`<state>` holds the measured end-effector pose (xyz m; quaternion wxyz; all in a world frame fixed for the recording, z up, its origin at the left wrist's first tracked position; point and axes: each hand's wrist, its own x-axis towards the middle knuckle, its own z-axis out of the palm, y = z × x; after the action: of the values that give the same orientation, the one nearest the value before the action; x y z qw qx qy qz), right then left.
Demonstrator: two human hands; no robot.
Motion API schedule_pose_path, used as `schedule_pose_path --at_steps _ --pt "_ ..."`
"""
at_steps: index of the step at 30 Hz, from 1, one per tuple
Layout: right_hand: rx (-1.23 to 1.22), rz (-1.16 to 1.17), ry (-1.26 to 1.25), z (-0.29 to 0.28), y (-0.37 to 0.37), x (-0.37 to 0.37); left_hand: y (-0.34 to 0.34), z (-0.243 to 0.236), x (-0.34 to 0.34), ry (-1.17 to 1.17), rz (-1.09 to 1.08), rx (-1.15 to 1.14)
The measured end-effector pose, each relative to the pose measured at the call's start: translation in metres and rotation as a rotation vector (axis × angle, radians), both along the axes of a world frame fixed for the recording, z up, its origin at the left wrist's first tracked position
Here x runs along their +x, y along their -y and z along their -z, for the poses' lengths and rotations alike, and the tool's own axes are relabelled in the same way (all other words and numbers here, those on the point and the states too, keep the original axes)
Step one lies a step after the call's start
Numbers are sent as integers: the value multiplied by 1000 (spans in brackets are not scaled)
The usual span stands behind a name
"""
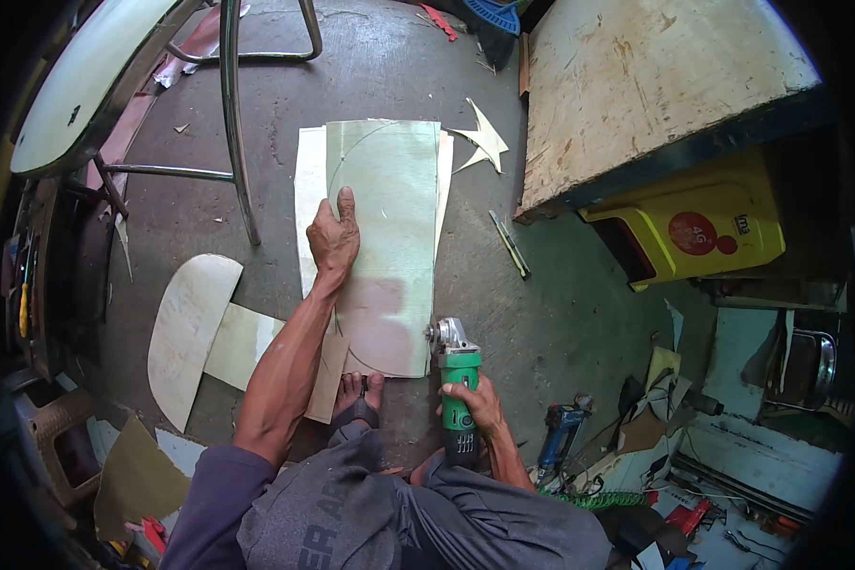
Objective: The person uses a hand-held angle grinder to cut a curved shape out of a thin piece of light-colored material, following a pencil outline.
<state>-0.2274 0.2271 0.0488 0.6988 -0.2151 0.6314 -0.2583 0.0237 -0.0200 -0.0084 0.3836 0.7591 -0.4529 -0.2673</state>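
From where I stood, a pale green sheet (399, 218) lay on the floor (484, 285) in front of the seated person, resting over other pale pieces that peeked out at its left and right edges. Curved lines were drawn on it, one at the far left and another at the near end. The left grip (333, 233) sat at the sheet's left side, thumb pointing far and the other fingers curled; I couldn't tell whether it pinched anything or only pressed down. The right grip (483, 407) was wrapped around the body of a green angle grinder (461, 366), whose metal head stood just beside the sheet's near right edge. A bare-toed foot (359, 391) was close to the sheet's near end. To the left lay a half-round board (192, 328), and to the right a cutter knife (509, 245), with a star-shaped offcut (485, 142) farther away. Beyond those, at the far right, stood a scuffed wooden table (655, 85), and a blue power tool (562, 439) rested at the near right.
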Motion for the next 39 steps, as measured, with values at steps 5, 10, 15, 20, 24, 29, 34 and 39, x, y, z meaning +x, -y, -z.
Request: schedule_pose_path --at_steps 5,10,15,20,24,29,34,39 --pt "-12 -5 -14 2 0 1 -1 0 0 1 4 -34" --pt "-12 0 -22 0 1 0 0 -5 -3 2 11 46" --pt "-26 5 -7 -3 5 3 -1 -1 0 -8 12 16" --pt "-61 -15 -56 -4 4 3 -1 -4 -4 -16 15 -10" --pt "-64 -15 -56 -4 5 3 -3 -7 -5 -38 26 -7" --pt "-65 -16 -58 -9 8 6 -3 -8 -5 -19 32 0" --pt "-70 -19 -68 -10 8 5 -3 -9 -8 -16 33 -13" --pt "-65 -14 -54 -12 9 4 -3 -13 -11 -8 44 17"
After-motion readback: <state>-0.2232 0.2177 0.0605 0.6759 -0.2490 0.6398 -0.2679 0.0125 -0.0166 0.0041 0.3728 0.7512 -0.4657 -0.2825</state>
